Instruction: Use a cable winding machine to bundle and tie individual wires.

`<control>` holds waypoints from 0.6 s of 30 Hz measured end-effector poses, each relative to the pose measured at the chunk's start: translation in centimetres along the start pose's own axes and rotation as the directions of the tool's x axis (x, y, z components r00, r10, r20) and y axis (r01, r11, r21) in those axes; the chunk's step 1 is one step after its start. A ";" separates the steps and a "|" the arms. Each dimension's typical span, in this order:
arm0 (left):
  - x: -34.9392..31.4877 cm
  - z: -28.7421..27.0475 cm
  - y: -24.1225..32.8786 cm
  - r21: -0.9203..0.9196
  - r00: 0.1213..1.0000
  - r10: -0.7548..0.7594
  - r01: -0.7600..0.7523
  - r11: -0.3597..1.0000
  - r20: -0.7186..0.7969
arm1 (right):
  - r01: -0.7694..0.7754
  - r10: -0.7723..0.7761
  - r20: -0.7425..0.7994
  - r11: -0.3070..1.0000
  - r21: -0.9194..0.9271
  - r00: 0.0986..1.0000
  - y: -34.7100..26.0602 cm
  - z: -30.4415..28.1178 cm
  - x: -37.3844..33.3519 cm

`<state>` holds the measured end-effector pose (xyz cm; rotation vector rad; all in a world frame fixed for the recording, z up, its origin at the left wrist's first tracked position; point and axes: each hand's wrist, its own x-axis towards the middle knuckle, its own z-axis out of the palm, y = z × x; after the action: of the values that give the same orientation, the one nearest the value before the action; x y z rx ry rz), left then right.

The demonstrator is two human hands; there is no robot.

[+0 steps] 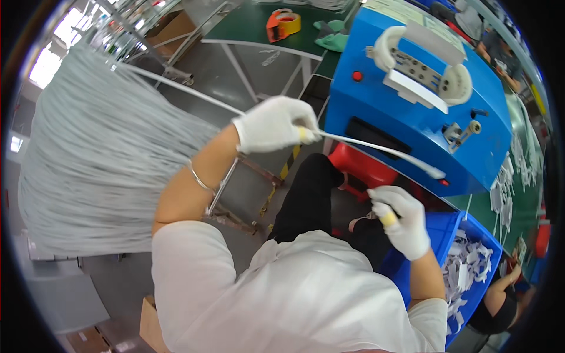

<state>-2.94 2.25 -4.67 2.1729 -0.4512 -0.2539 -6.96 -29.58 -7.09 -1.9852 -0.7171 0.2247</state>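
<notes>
My left hand (276, 125), in a white glove with a yellow band on one finger, pinches the end of a white cable (376, 147). The cable stretches rightward across the front of a blue bench machine (365, 109), its frayed-looking, thicker end hanging near the machine's lower corner. Below that end is my right hand (401, 222), also gloved with a yellow finger band. Its fingers are curled together, apart from the cable; whatever they may hold is hidden.
A large bundle of grey-white cables (106, 159) hangs on a rack at left. Paper scraps fill a blue bin (462, 226) at right. A red stool (362, 167) stands under the machine. Orange and yellow tape rolls (288, 25) lie on a green table. Other people work at right.
</notes>
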 end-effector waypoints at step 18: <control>3.8 8.8 1.3 -0.550 0.991 0.098 -0.034 0.834 0.088 | -0.130 0.202 -0.054 0.789 0.600 0.978 -1.1 1.0 7.4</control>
<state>-2.77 -6.39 -8.95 1.5794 -0.4502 -0.4147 -1.81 -24.24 -5.65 -1.4335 -0.3301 0.3870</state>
